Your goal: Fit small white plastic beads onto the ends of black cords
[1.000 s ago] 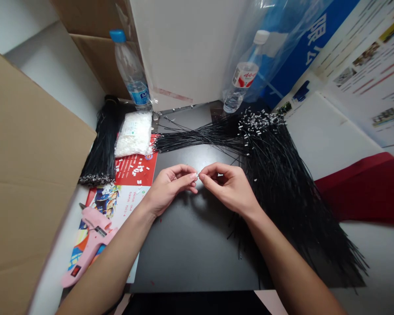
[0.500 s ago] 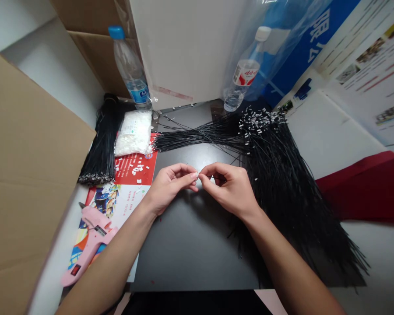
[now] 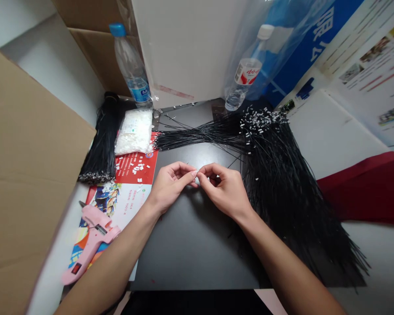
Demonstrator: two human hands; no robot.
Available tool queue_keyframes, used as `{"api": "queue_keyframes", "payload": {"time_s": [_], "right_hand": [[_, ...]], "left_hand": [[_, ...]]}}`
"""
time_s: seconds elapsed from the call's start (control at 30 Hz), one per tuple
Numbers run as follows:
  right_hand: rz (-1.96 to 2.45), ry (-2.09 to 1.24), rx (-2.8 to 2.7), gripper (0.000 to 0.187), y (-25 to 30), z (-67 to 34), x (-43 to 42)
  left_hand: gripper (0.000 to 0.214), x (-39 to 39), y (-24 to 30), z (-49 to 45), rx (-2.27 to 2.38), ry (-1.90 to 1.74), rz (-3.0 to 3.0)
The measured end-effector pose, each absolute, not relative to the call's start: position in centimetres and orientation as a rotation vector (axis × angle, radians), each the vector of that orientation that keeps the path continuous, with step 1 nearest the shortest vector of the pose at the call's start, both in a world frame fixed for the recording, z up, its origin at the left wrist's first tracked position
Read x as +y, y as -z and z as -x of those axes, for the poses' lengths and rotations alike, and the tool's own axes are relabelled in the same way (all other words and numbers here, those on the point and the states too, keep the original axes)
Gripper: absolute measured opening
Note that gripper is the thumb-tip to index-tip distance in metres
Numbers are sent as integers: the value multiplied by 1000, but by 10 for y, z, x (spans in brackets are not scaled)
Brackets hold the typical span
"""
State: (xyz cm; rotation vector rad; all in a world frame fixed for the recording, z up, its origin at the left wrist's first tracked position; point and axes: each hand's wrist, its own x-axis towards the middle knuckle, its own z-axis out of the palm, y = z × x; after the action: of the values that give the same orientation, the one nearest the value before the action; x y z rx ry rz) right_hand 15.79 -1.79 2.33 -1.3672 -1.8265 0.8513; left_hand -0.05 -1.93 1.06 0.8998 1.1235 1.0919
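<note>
My left hand (image 3: 172, 186) and my right hand (image 3: 223, 190) meet at the fingertips above a black board (image 3: 190, 249). Both pinch a tiny white connector (image 3: 196, 174), which the fingers mostly hide. Any wire attached to it is too thin to make out. To the right of my right hand lies a large fan of thin black wires (image 3: 282, 188), with white connectors on its ends (image 3: 261, 120). A second black wire bundle (image 3: 101, 146) lies beyond my left hand.
A bag of white connectors (image 3: 134, 132) and a red card (image 3: 136, 168) with loose white pieces lie at the far left. A pink glue gun (image 3: 90, 240) rests near my left forearm. Two water bottles (image 3: 131, 65) stand behind, beside a cardboard sheet (image 3: 29, 175).
My hands have shifted slightly left and stay pinched together at the fingertips. The whole view has tilted a little.
</note>
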Motion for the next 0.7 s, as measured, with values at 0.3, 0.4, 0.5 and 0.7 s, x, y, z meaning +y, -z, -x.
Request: {"api": "queue_keyframes", "payload": {"time_s": [0.3,0.4,0.5,0.7], "right_hand": [[1386,-909,-1810,11,-25,-161,-13],[1383,-893,-1802,12,-24,-161,-13],[1369,-909,-1776,12,-21,-161,-13],[1337,-915,-1736,10,-16,-157,-15]], "left_hand": [[24,-19,-11,0,1087,-1092,-915],[24,-19,-12,0,1089,-1085,-923],[24,-19,-12,-1,1100,-1079,-937],[25,-20,-12,-4,1124,-1087,-928]]}}
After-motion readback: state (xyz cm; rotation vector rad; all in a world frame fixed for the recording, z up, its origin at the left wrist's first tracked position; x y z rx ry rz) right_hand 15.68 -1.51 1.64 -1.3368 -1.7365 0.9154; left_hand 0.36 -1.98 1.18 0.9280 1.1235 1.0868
